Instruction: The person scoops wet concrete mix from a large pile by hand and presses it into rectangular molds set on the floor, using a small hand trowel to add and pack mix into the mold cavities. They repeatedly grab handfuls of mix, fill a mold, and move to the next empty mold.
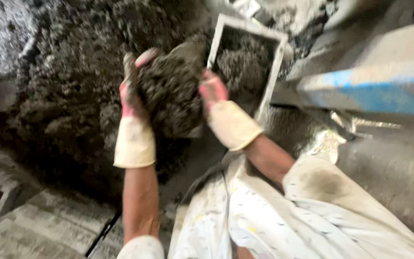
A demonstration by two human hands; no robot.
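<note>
At the far left a broad heap of dark wet mix (68,96) covered the floor, blurred by the camera's motion. Just right of it the left hand (131,98), in a pink glove with a cream cuff, pressed against the left flank of a clump of dark wet mix (168,88); its grip was clamped on that clump, fingers spread up along the side. The clump sat between both hands, lifted off the heap, roughly as tall as wide, with no clear long axis. The right hand (212,91), gloved the same way, closed its grip on the clump's right flank. Directly beyond and to the right of the clump stood a rectangular pale-framed mould (271,72), already partly filled with the same mix; the right hand was the nearer one to it, almost touching its near wall. Farther right ran a blue and grey beam (370,91). Below were the person's paint-flecked pale clothes (283,216).
</note>
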